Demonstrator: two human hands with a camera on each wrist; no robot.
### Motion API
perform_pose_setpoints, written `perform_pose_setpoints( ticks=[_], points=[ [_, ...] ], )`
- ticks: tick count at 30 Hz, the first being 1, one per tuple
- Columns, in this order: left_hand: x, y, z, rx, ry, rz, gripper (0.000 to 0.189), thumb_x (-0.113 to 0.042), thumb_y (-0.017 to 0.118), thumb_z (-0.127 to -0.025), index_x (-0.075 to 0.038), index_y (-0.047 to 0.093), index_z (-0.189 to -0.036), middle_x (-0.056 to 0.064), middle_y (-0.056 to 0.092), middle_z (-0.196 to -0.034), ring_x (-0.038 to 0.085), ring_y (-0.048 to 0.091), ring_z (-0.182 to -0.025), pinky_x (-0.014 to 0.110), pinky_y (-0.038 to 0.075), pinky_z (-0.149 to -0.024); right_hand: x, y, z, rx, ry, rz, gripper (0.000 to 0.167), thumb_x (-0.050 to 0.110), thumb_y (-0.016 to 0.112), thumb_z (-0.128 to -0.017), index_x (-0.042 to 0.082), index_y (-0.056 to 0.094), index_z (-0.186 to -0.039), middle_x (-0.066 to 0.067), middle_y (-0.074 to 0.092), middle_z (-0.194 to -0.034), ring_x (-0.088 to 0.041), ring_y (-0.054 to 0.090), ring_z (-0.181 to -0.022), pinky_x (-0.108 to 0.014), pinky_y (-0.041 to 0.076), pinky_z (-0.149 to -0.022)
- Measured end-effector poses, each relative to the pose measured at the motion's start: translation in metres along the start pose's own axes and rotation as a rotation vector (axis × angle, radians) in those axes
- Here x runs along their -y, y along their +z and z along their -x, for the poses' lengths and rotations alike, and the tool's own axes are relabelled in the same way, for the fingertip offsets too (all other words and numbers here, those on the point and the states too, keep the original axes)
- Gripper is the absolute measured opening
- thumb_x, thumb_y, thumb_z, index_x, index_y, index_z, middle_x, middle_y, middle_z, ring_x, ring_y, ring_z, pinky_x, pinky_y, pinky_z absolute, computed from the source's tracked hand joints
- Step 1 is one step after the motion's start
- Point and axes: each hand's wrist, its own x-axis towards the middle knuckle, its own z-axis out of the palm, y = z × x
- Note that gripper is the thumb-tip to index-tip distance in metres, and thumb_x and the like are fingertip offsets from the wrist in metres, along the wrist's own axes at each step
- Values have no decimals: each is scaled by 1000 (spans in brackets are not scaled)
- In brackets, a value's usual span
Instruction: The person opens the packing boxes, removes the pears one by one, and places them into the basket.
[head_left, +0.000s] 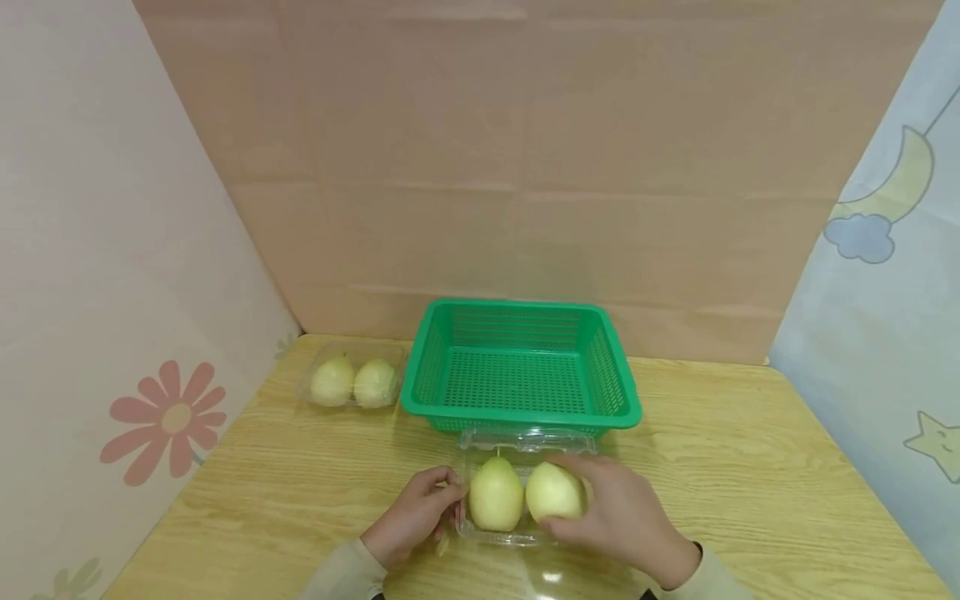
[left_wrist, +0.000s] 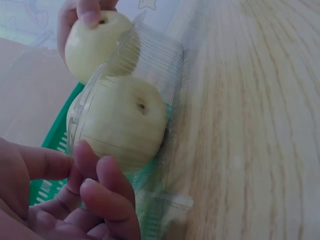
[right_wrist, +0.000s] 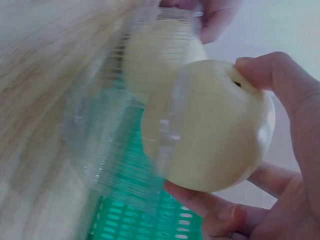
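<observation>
My right hand point(head_left: 626, 512) grips a pale yellow-green pear point(right_wrist: 215, 130), thumb at one end and fingers round the other side. This pear is partly raised above the rim of a clear plastic clamshell box point(right_wrist: 107, 145). A second pear point(head_left: 496, 495) with an upright stem sits in the box's left half. My left hand point(head_left: 420, 512) pinches the box's left edge between thumb and fingers, as the left wrist view shows. The box's lid point(head_left: 525, 437) is folded back, up against the front of a green plastic basket point(head_left: 521, 412).
The green basket, with slotted walls, stands behind the box and holds nothing. Left of it is another clear box point(head_left: 401, 354) with two pears point(head_left: 332, 382). All rest on a wood-grain table point(head_left: 735, 467), with a brown paper backdrop point(head_left: 510, 167) behind and patterned panels at both sides.
</observation>
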Motion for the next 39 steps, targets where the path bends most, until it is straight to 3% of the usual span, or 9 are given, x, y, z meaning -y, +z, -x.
perform_pose_setpoints(
  ticks=[2, 7, 15, 21, 24, 30, 39],
  points=[
    [0, 0, 0, -4, -2, -3, 21, -18, 56, -101, -5, 54, -85, 0, 60, -70, 12, 52, -61, 22, 37, -47, 0, -6, 3, -18, -10, -13, 65, 62, 85, -63, 31, 71, -119, 12, 72, -111, -14, 68, -99, -34, 54, -73],
    [0, 0, 0, -7, -7, -13, 22, -18, 56, -101, -5, 54, -84, 0, 61, -69, 12, 54, -62, 22, 37, -47, 0, -26, 12, -41, -35, -35, 65, 56, 88, -61, 33, 71, -119, 16, 71, -110, -11, 68, -99, -33, 55, -73],
    [-2, 0, 1, 18, -10, -13, 22, -19, 56, -102, -5, 54, -84, 0, 61, -70, 13, 55, -63, 23, 37, -47, -16, -53, 25, -24, 32, 8, 64, 56, 90, -60, 33, 72, -116, 18, 71, -109, -9, 68, -95, -32, 52, -70],
    [-2, 0, 0, 29, -9, -7, 22, -19, 56, -101, -6, 53, -84, 0, 61, -70, 12, 55, -62, 22, 37, -46, -32, -81, 24, -39, 114, 69, 66, 59, 88, -63, 32, 70, -120, 14, 68, -93, -6, 51, -70, -27, 39, -55],
    [-1, -1, 0, 30, -11, -8, 22, -19, 56, -101, -5, 54, -84, 0, 62, -70, 12, 56, -62, 22, 37, -47, -35, -95, 16, -74, 122, 79, 65, 55, 89, -65, 30, 69, -121, 13, 60, -79, -8, 41, -65, -26, 33, -51],
    [0, -3, 0, 39, -17, -9, 23, -21, 56, -102, -5, 54, -85, 0, 62, -71, 12, 56, -63, 23, 37, -47, -41, -111, -14, -137, 68, 77, 64, 48, 90, -68, 25, 67, -123, 8, 55, -72, -12, 41, -63, -26, 32, -50],
    [1, -6, 0, 26, -15, -29, 24, -21, 56, -102, -4, 55, -85, 0, 62, -71, 12, 56, -62, 23, 37, -47, -48, -105, -79, -59, 23, 54, 64, 47, 86, -72, 15, 66, -124, -7, 71, -102, -21, 58, -78, -34, 43, -59]
  ],
)
